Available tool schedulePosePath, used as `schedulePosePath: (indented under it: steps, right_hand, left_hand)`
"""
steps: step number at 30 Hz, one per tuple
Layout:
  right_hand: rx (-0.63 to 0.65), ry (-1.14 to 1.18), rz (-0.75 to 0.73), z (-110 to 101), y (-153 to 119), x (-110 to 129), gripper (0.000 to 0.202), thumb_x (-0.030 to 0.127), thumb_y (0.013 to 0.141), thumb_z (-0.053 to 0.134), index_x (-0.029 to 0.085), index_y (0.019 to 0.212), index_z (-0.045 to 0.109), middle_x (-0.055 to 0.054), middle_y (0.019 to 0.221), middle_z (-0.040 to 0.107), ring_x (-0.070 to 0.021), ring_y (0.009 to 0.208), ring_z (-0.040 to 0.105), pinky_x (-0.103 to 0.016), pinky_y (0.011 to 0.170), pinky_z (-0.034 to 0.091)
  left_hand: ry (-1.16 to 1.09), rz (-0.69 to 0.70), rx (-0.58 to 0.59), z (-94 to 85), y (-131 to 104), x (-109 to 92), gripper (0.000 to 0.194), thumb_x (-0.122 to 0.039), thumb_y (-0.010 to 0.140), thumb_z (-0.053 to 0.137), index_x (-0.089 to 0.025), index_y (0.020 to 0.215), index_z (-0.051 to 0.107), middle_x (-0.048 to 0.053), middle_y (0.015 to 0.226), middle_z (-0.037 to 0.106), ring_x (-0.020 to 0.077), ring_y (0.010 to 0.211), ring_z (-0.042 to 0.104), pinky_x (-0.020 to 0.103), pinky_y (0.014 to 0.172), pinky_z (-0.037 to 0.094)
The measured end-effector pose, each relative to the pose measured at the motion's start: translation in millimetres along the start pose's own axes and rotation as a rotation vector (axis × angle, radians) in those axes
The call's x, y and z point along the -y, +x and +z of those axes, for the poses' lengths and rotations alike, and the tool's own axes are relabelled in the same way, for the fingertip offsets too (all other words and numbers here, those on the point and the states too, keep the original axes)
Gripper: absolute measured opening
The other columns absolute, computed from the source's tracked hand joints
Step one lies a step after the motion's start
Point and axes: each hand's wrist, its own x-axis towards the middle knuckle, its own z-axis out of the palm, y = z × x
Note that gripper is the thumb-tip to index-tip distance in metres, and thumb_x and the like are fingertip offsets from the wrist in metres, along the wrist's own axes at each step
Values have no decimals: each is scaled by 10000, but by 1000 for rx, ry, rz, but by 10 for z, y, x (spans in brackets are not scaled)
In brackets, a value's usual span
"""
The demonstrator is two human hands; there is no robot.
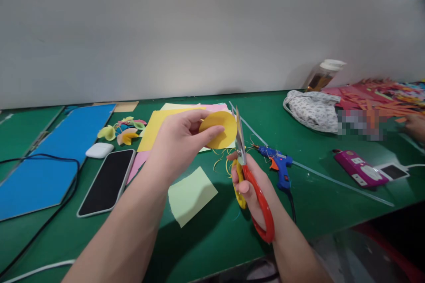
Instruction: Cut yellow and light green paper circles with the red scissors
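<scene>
A round yellow paper piece [226, 129] is pinched between the thumb and fingers of my left hand [186, 139]. My right hand [254, 185] is closed round the scissors [260, 205], which have one red and one yellow handle. Their blades point upward at the right edge of the yellow circle. Thin curled paper offcuts lie on the green table [212, 252] behind the scissors. Below the hands is a pale green paper sheet [192, 194]. Stacked yellow [151, 130] and pink sheets lie partly hidden behind my left hand.
On the left are a blue board [66, 159], a phone [108, 183], a white case [99, 150] and paper flowers [122, 131]. Rightward lie a blue glue gun [280, 166], a cloth pouch [312, 110], a jar [325, 75] and a purple device [360, 168]. Another person's hand [416, 128] shows far right.
</scene>
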Motion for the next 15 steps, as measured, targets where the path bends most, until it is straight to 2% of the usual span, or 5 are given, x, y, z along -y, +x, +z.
schedulePosePath:
  steps: [5,10,15]
  right_hand:
    - [3,-26,3,-10,4,-19,836,907,573,561,235,1070,550,58,680,407,-130,591,357,-274,578,301]
    - [6,-31,4,-19,-1,-18,817,897,584,568,232,1059,559,61,675,408,-125,587,352,-276,582,290]
    - [15,117,52,-12,26,-75,924,880,438,665,251,1108,569,59,716,429,-110,559,370,-264,545,318]
  left_hand:
    - [-29,-18,-17,8,4,-5,245,-298,750,760,-203,977,748,-5,828,773,139,724,724,201,641,609]
    - [-30,-8,-21,-4,18,-5,310,-286,753,762,-233,1059,743,-15,797,768,133,699,724,193,622,606]
    - [-33,0,-23,-18,17,10,317,-304,755,760,-233,1064,744,-6,813,771,141,710,725,210,640,612]
